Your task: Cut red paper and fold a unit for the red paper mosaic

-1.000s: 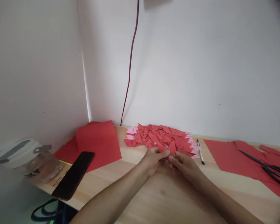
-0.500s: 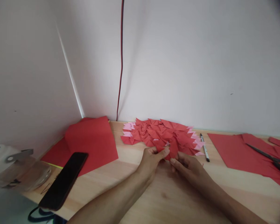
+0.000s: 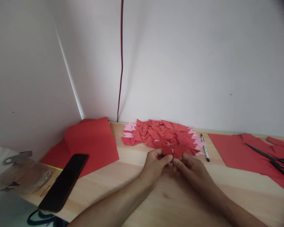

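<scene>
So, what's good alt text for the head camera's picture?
A person's left hand and right hand pinch red paper over a wooden table. Folded red and pink pieces lie beyond, with a phone to the left, pen and scissors to the right.

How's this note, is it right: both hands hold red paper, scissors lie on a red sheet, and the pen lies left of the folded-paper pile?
Not quite: the head view shows the pen right of the folded-paper pile, not left. The rest stands: left hand and right hand hold red paper, and the scissors lie on a red sheet.
</scene>
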Action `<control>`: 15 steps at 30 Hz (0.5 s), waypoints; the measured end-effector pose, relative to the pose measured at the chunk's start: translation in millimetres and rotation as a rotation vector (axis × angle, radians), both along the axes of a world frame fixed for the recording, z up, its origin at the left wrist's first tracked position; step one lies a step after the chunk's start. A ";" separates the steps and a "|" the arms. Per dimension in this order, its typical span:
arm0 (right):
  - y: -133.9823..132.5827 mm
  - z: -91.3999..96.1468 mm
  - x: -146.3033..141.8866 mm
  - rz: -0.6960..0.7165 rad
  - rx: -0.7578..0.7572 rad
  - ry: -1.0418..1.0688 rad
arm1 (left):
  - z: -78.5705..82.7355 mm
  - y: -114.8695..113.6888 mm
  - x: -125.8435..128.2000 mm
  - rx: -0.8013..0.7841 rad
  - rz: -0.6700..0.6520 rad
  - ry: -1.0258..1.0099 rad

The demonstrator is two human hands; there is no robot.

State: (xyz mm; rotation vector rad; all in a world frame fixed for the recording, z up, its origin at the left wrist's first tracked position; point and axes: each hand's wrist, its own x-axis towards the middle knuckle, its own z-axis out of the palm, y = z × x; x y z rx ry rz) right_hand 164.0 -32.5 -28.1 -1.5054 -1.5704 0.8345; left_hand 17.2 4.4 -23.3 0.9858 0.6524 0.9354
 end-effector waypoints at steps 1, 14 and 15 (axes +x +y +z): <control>0.2 -0.2 0.0 0.003 0.000 -0.003 | 1.0 -0.1 0.3 0.004 -0.005 -0.007; -7.4 5.4 -4.2 0.085 0.007 -0.029 | 7.2 4.5 -3.5 -0.019 -0.034 0.038; -7.2 5.9 -5.4 0.090 0.007 -0.029 | 7.4 3.4 -3.2 -0.039 0.001 0.044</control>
